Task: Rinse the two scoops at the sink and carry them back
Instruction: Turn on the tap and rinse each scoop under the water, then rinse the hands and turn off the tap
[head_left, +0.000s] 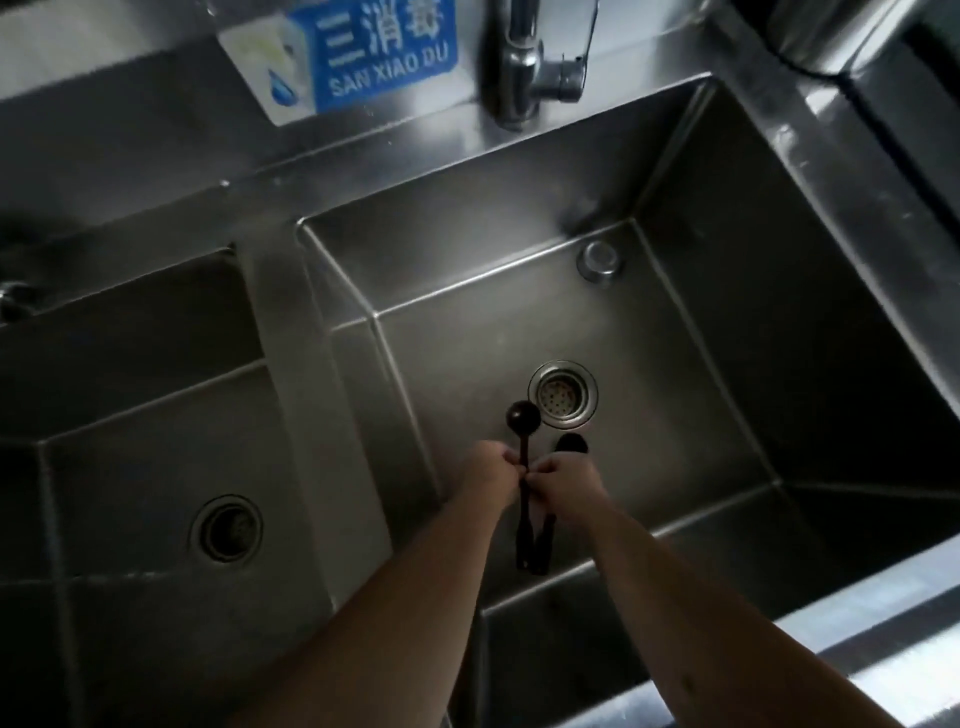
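A chrome tap (524, 67) stands on the back ledge of a stainless steel bench (156, 156) with two deep square basins. Nothing lies between the tap and the hands below it. The right basin (727, 322) holds only a round perforated drain strainer (562, 395) and a small metal overflow cap (600, 261) on its rear wall; the left basin (130, 415) shows a dark open drain (227, 528). Over the right basin, near the strainer, the left hand (491, 470) is closed around the handle of a dark long-handled scoop (523, 421), and the right hand (569, 480) is closed on a second dark scoop (571, 443), whose bowl peeks out beyond the knuckles. Both handles hang side by side beneath the hands. A blue and white sign (343, 54) behind the basins reads "SAN XIAO DU" beneath Chinese characters.
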